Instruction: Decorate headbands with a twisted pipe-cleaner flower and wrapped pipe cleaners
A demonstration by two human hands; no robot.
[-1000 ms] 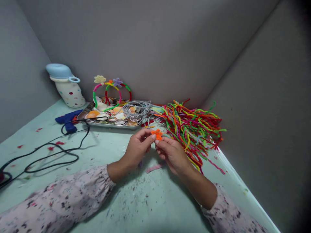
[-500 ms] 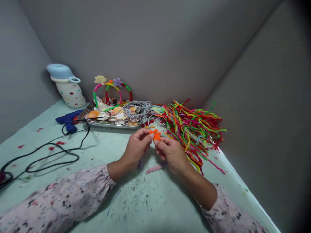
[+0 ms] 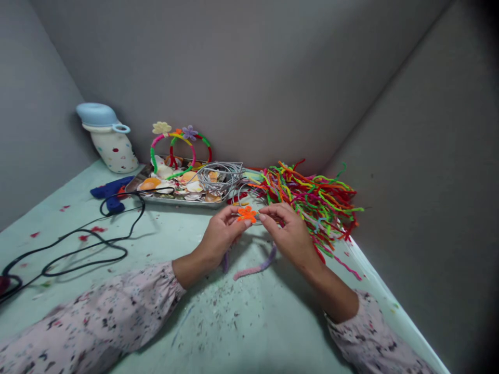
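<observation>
My left hand (image 3: 218, 234) pinches a small orange pipe-cleaner flower (image 3: 247, 213) by its left side, thumb in front and fingers behind. My right hand (image 3: 288, 234) is just to the right of the flower, thumb and index fingertips slightly apart beside its petals. Below the hands, a curved pink and purple fuzzy band (image 3: 255, 269) lies on the table, partly hidden; a purple piece also shows under my left hand.
A metal tray (image 3: 187, 203) of shells stands at the back with two colourful flower hoops (image 3: 152, 156) and coiled grey wire (image 3: 220, 176). Pipe cleaners (image 3: 312, 202) heap at right. A blue glue gun (image 3: 111, 189), black cable (image 3: 89, 234) and white bottle (image 3: 115, 150) are left.
My right hand has let go of the flower and shifted slightly right, uncovering more of the pink and purple band. The flower has turned flatter in my left hand.
</observation>
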